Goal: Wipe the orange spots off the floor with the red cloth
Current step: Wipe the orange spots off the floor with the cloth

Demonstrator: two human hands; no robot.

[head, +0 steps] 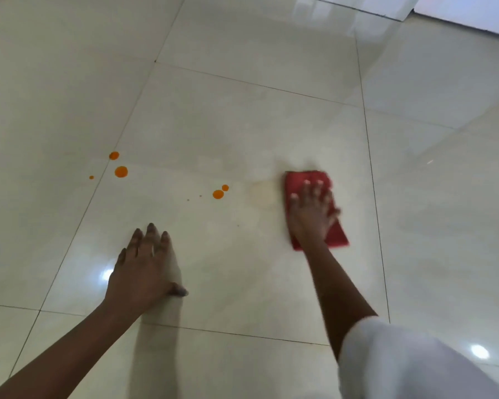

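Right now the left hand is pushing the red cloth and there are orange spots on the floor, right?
Not quite: the head view shows the right hand pushing the red cloth, while the left hand rests flat on the floor. The orange spots are there, as you said.

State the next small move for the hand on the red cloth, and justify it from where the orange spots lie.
Probably slide the red cloth leftward under the right hand, across the faint smear beside it, onto the nearest pair of orange spots. They lie just beyond the smear; three more spots sit farther left, unwiped.
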